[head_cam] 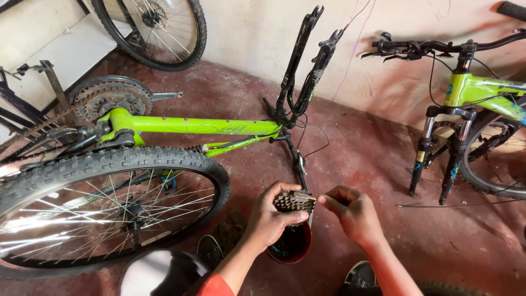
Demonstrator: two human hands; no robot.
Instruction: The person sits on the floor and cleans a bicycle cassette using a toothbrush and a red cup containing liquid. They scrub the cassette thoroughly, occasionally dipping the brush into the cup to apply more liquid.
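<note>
Low in the middle of the frame, your left hand (268,219) is wrapped around a stack of toothed bicycle sprockets (293,201), its fingers clenched over the top and near side so the cogs face away from you. Your right hand (353,211) sits just beside it on the right, fingers pinched together at the sprockets' right edge, where a small pale piece shows between thumb and forefinger; what that piece is cannot be told. Directly beneath the sprockets, a small dark red bowl (293,245) stands on the red floor (378,148), with dark liquid inside. Your shoes show at the bottom edge, one (210,249) left of the bowl and one (359,272) right of it. Across the left half of the frame lies an upside-down green bicycle (192,126), its knobby wheel (109,205) filling the lower left, its chainrings (109,98) raised at the upper left, and its black fork (304,60) pointing up against the pale wall (263,33) at top centre. A second green bicycle (482,90) stands upright at the right edge, handlebars near the upper right and its suspension fork resting on the floor without a wheel. Another spoked wheel (156,27) leans against the wall at the upper left. A thin cable (455,205) lies on the floor to the right of your hands.
</note>
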